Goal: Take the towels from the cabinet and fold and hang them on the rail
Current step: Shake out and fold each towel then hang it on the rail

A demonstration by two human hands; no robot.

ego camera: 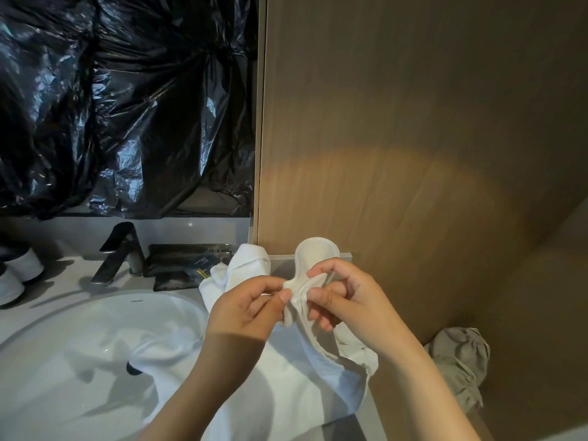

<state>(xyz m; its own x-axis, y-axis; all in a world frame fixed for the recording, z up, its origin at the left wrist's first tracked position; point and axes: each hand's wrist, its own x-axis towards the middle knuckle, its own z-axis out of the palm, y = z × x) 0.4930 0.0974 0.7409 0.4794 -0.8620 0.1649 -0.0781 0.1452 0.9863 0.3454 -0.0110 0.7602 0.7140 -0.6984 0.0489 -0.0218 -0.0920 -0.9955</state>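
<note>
While the small towel (316, 253) is in hand: step judged as hunting for an edge before the first fold; nothing hung, rail not in view.
Left hand (245, 310): thumb and forefinger closed in a pinch on the towel's bunched hem.
Right hand (345, 300): fingers curled, thumb and fingertips pinching the same bunch from the opposite side.
Small towel position: a loop stands above the fingertips; the rest trails down under the right palm.
Large towel (286, 393): below both wrists, draped over the rim and into the sink (95, 329).
Rolled towel (249, 262): just beyond the left knuckles.
Risk, skew: the grip is on a crumple, not a corner, so a fold started here would likely come out crooked.
Risk, wetting: the trailing end hangs near the bowl; a slipped pinch could drop it in.
</note>
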